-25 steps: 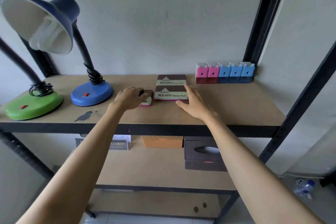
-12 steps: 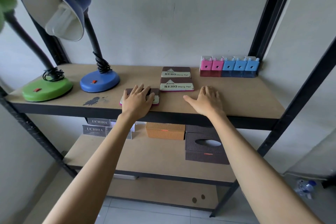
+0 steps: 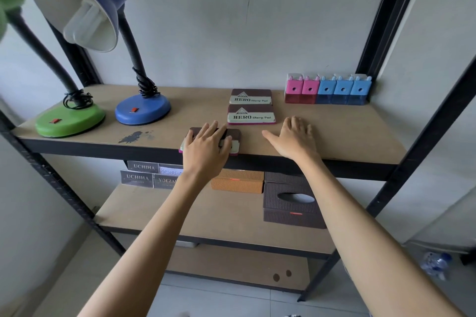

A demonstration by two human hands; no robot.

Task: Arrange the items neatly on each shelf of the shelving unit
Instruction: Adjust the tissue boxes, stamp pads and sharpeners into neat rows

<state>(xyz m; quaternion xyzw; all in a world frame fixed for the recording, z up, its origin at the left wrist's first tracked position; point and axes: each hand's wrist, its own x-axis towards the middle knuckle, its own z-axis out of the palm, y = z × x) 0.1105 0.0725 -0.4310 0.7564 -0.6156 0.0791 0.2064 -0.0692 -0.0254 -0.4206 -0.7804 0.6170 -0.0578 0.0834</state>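
Observation:
My left hand (image 3: 206, 145) lies on a dark stamp pad (image 3: 235, 136) that overhangs the front edge of the top shelf (image 3: 347, 134), fingers spread fairly straight over its lid. My right hand (image 3: 293, 137) rests flat on the bare shelf board to the right, holding nothing. Two HERO stamp pads (image 3: 251, 114) sit one behind the other just beyond my hands. Against the wall at the back right stands a row of pink sharpeners (image 3: 301, 89) and blue sharpeners (image 3: 342, 90).
A blue desk lamp (image 3: 143, 112) and a green desk lamp (image 3: 69, 121) stand on the left, with a dark stain (image 3: 131, 136) near them. The lower shelf holds name cards (image 3: 139, 177), an orange box (image 3: 237, 180) and a brown tissue box (image 3: 291, 203). A water bottle (image 3: 435, 264) lies on the floor.
My left hand has drawn the small stamp pad toward the shelf's front edge. My right hand has left the HERO pads and now lies flat on the board. The view has pulled back.

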